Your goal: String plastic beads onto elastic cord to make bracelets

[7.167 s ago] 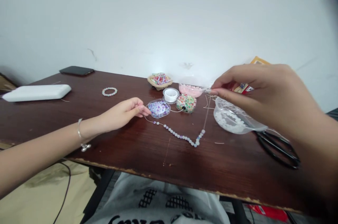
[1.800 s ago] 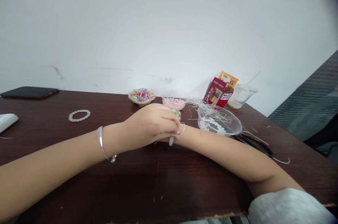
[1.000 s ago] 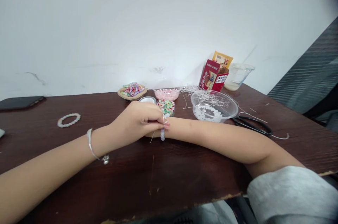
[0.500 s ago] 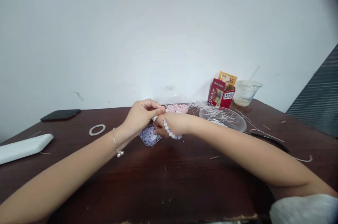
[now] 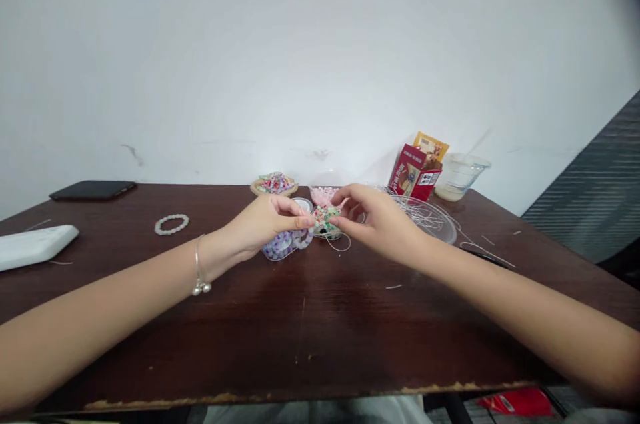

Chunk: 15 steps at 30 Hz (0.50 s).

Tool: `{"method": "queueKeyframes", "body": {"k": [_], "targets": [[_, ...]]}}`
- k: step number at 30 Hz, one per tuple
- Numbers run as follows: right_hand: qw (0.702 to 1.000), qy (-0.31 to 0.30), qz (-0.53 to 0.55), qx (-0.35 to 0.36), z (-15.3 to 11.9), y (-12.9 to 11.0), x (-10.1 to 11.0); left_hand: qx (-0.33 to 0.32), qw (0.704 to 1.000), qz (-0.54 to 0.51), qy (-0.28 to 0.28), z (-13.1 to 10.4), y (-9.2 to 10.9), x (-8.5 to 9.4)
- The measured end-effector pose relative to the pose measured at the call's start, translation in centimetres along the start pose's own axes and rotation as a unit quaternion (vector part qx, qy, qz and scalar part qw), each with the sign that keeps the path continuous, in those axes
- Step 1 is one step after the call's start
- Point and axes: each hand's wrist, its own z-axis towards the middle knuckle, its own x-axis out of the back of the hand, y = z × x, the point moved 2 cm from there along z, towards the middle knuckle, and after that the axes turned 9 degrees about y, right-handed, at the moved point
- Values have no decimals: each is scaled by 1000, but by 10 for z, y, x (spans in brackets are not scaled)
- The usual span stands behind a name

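My left hand [image 5: 277, 221] is closed in a pinch, thumb against forefinger, on a strand of pale purple and white beads [image 5: 303, 239]. The strand hangs below its fingertips, over a clear tub of purple and white beads [image 5: 278, 249]. A thin cord [image 5: 342, 250] loops out to the right of the strand. My right hand [image 5: 377, 221] is beside it, thumb and forefinger apart, in front of a tub of multicoloured beads [image 5: 325, 219]. Whether its other fingers touch the cord is hidden. Behind stands a tub of pink beads [image 5: 323, 195].
A finished-looking white bead bracelet [image 5: 171, 224], a white block-like object [image 5: 37, 245] and a dark flat device [image 5: 93, 190] lie left. At the back is a basket of coloured beads [image 5: 274, 183]. Rightward are a clear tray of cords [image 5: 443, 227], a red box [image 5: 414, 174] and a plastic cup [image 5: 460, 177].
My hands have parted; the right hand has moved right, off the left, and its fingers have spread. The bead strand, earlier draped by the right hand, now hangs from the left. The view has shifted.
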Motion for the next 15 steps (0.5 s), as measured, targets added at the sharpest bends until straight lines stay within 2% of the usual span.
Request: {"method": "queueKeyframes", "body": {"k": [2, 5, 7, 8, 10, 13, 15], "targets": [[995, -43, 83, -39, -3, 10, -3, -8, 999, 29, -28, -5, 3, -3], [954, -184, 218, -90, -9, 16, -19, -8, 996, 75, -51, -12, 4, -3], [926, -260, 245, -126, -14, 15, -27, 7, 991, 109, -76, -16, 4, -2], [922, -282, 229, -133, -16, 14, -29, 17, 987, 124, -96, -19, 4, -1], [938, -283, 165, -113, -14, 10, -26, 33, 978, 153, -140, -23, 2, 3], [972, -203, 100, -63, -1, 5, -9, 41, 967, 184, -174, -25, -2, 9], [982, -157, 92, -47, 12, 6, 1, 44, 964, 191, -181, -24, -5, 11]]}}
